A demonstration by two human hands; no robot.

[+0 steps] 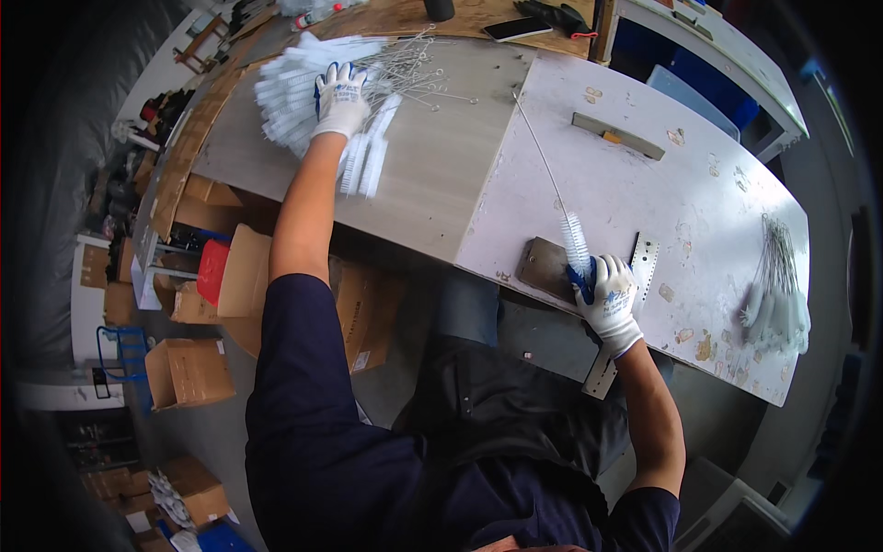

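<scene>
My right hand [610, 299], in a white glove with blue fingertips, is closed around the lower end of a white bottle brush [575, 241]. The brush's thin wire handle slants up and away to the left. Just left of that hand, a dark metal block [543, 264] sits at the table edge, and a perforated metal strip [647, 258] lies to its right. At the far left, my left hand [343, 103], gloved the same way, rests on a heap of white brushes [287, 92] with its fingers apart. Looped wire handles [414, 69] fan out rightward from the heap.
A second bundle of brushes [777, 313] lies at the table's right end. Farther back is a flat metal bar [618, 136] with an orange piece. A phone [518, 29] and a dark glove [556, 16] lie on the wooden board behind. Cardboard boxes [187, 373] stand at lower left.
</scene>
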